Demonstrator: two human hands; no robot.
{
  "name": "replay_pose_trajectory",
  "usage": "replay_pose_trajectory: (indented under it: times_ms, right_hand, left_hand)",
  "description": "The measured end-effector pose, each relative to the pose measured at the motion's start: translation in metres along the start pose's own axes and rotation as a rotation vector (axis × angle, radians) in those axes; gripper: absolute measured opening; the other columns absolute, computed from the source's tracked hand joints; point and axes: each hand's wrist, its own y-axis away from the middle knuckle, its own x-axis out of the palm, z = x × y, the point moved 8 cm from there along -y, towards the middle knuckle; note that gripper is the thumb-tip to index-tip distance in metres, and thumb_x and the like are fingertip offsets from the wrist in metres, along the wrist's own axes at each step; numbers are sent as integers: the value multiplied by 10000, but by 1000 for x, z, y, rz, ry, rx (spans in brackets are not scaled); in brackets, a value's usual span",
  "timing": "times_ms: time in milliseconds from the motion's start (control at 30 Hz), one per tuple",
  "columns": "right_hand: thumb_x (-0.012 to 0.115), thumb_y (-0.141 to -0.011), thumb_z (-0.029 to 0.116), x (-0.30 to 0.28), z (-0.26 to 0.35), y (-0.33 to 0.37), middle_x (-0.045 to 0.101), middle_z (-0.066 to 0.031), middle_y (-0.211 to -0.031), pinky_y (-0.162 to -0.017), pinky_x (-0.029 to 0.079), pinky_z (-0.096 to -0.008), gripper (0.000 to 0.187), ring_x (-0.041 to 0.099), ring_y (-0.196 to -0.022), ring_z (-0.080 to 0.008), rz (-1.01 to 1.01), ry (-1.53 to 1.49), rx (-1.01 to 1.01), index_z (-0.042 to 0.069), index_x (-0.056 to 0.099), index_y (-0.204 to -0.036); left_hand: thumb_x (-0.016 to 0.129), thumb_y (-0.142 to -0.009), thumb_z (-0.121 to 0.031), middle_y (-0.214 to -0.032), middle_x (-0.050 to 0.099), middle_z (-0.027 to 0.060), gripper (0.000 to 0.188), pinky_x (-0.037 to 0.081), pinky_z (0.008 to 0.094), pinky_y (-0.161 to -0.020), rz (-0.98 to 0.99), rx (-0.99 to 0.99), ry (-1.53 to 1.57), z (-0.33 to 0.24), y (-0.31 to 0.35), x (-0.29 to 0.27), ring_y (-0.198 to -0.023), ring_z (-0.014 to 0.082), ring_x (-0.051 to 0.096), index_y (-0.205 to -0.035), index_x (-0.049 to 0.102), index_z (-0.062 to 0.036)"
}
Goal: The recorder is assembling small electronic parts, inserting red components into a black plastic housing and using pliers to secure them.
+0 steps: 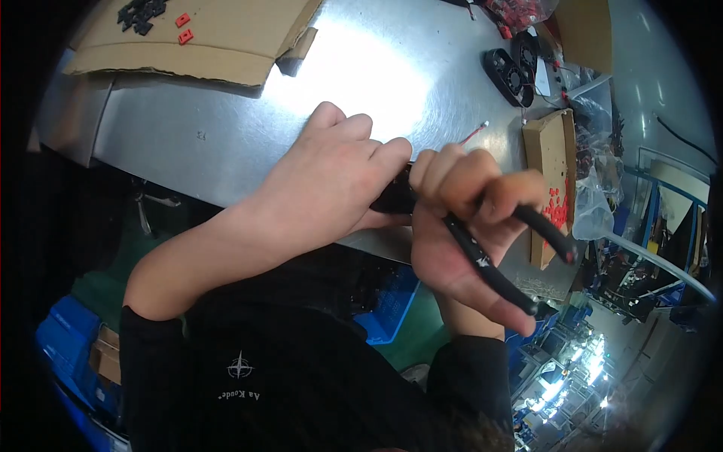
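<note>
My left hand [335,169] is closed, its fingers curled round a dark part [395,194] with a flat black face. Most of that part is hidden, so its kind does not show. Against it, my right hand [467,200] grips a pair of pliers or cutters with curved black handles [493,277]. The handles are spread apart and point toward the lower right. The tool's jaws are hidden between my two hands. Just beyond my right hand, a short red lead [475,132] with a small white connector sticks out over the metal tabletop.
Black fans [510,75] lie at the far right of the metal table [166,120]. Nearer on that side stands a cardboard tray [536,151] with small red pieces. Flat cardboard [218,45] at the far left carries black and red pieces. A blue bin [392,313] sits below the table edge.
</note>
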Motion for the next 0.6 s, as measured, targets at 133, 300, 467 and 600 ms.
replay_pose_trajectory:
  times_ms: [133,300,467,600]
  right_hand:
    - [582,-683,979,3,12,12,369,-31,-763,-628,285,-363,906,331,-646,-176,-28,169,5,166,344,-1003]
    - [559,-726,970,2,15,15,403,-46,-798,-666,330,-378,894,389,-682,-185,34,289,47,150,358,-1023]
    - [579,-722,972,-23,38,4,419,-31,-866,-690,341,-351,918,420,-719,-174,-67,161,2,152,416,-1101]
    - [601,-719,961,-25,42,1,420,-32,-884,-689,348,-341,946,431,-724,-167,-40,65,26,136,446,-1156]
  left_hand:
    - [884,-741,-346,-884,599,67,448,391,413,-878,-25,16,59,-3,-1,-1,-883,270,550,-975,580,-115]
    - [868,-769,-410,-799,613,56,463,396,398,-875,-42,13,-7,-1,1,-1,-884,250,575,-984,594,-104]
    - [846,-798,-449,-718,630,38,479,393,390,-863,-54,49,-47,-5,-1,-3,-866,235,582,-1003,595,-95]
    - [835,-811,-436,-767,627,55,463,391,405,-852,-57,60,-35,-7,-3,-9,-850,245,569,-1011,594,-95]
